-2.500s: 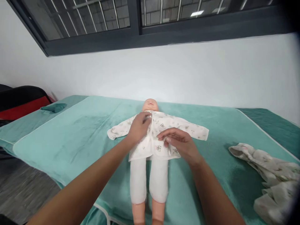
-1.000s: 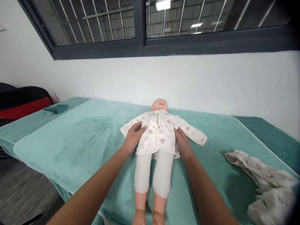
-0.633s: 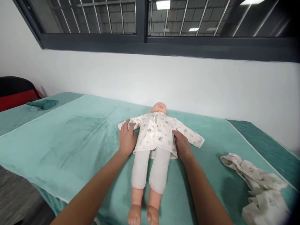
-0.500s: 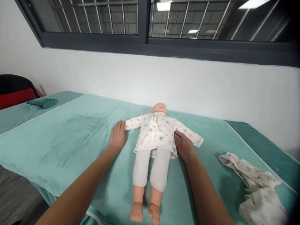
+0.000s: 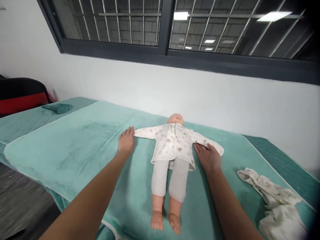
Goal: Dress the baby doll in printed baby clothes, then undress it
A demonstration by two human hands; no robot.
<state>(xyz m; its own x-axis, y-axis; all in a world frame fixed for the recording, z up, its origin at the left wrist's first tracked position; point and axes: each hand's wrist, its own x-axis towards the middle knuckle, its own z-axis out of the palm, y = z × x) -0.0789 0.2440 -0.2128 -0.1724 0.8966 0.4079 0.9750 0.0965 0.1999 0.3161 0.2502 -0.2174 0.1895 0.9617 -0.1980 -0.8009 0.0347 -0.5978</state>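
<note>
A baby doll (image 5: 176, 118) lies on its back, wearing a white patterned shirt (image 5: 172, 143) and white leggings (image 5: 160, 178), its feet bare. My left hand (image 5: 126, 140) is closed at the cuff of the sleeve on the left (image 5: 145, 132), which stretches out straight; the thumb is hidden. My right hand (image 5: 207, 156) lies palm up by the other sleeve (image 5: 208, 142). Its fingers touch the sleeve's lower edge near the doll's side, and the thumb stands apart over the fabric.
A crumpled patterned white garment (image 5: 277, 196) lies to the right on the green-covered table (image 5: 75, 143). Behind the table is a white wall with a barred window (image 5: 165, 50). A black and red chair (image 5: 23, 95) stands at far left.
My left hand has drawn outward from the doll, and that sleeve is straighter. My right hand has turned palm up and its thumb has come out over the sleeve. The view has shifted slightly.
</note>
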